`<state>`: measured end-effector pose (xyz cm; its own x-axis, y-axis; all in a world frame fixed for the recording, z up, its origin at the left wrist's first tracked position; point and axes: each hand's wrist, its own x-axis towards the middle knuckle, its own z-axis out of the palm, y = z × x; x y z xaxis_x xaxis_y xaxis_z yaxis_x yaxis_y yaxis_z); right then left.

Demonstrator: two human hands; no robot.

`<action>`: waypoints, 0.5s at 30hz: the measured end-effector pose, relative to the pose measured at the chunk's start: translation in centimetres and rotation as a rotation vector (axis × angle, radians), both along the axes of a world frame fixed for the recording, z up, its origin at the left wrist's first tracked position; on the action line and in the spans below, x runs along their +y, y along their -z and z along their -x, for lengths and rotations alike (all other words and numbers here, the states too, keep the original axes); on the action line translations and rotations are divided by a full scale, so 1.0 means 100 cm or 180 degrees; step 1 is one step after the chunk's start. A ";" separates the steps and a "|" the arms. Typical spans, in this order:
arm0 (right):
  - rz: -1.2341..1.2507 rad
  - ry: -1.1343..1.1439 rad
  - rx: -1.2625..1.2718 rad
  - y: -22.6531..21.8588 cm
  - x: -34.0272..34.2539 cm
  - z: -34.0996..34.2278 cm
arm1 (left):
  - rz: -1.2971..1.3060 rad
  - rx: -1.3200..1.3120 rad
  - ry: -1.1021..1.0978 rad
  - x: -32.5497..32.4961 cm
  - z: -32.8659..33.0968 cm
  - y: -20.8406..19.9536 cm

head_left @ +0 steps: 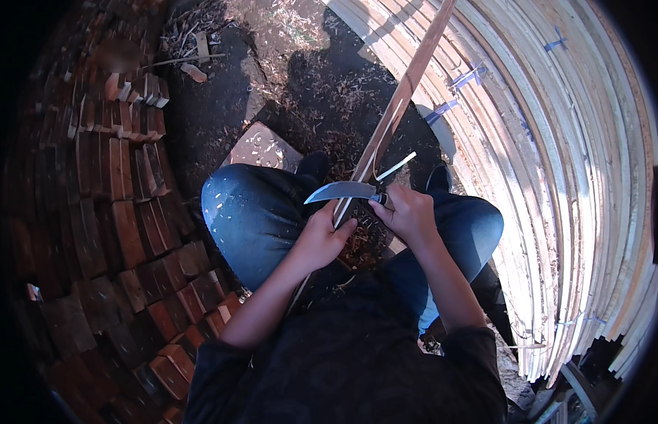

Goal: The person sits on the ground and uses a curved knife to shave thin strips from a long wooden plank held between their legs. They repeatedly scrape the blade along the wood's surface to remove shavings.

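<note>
Right grip [408, 214] thumb-inward around knife [344, 191]

Planks [564, 177] glaring, right; blocks [122, 169] dim, left; edges bowed, corners black.

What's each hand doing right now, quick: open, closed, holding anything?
Left hand: closed, holding the long, flat, brown wooden strip.
Right hand: closed, holding the curved, grey-bladed metal knife.

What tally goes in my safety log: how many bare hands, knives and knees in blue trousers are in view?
Left hand and right hand: 2 hands
Curved knife: 1 knife
Left knee and right knee: 2 knees
Total: 5
</note>
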<state>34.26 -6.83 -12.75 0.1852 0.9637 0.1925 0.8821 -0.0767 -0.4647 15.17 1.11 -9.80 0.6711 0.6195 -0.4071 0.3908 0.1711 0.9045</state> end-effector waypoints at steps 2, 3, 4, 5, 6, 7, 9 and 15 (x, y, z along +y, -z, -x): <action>-0.0091 0.0049 -0.0018 0.007 0.002 0.000 | -0.0062 -0.0047 -0.0090 0.000 -0.002 0.002; -0.0100 0.0070 0.0007 0.007 0.001 -0.002 | -0.0091 -0.0088 -0.0130 -0.003 -0.004 0.005; -0.0121 0.0122 0.0029 0.006 0.000 -0.003 | -0.0132 -0.0132 -0.0138 -0.003 -0.004 0.009; -0.0025 0.0153 -0.0027 0.001 -0.001 -0.001 | 0.0025 -0.0174 -0.0083 -0.002 -0.002 0.013; -0.0003 0.0140 0.0031 -0.001 0.000 0.001 | 0.0072 -0.0207 -0.0137 -0.001 0.000 0.015; 0.0045 0.0140 0.0070 -0.003 -0.001 0.002 | 0.0146 -0.0258 -0.0180 -0.003 0.000 0.017; 0.0089 0.0142 0.0077 -0.006 -0.002 0.001 | 0.0203 -0.0293 -0.0216 -0.004 -0.001 0.017; 0.0077 0.0137 0.0169 -0.005 -0.001 0.001 | 0.0449 -0.0126 -0.0146 -0.003 0.001 0.013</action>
<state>34.18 -6.91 -12.29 0.2358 0.9589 0.1580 0.8519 -0.1257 -0.5083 15.10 0.83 -11.13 0.6606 0.5886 -0.4660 0.3441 0.3143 0.8848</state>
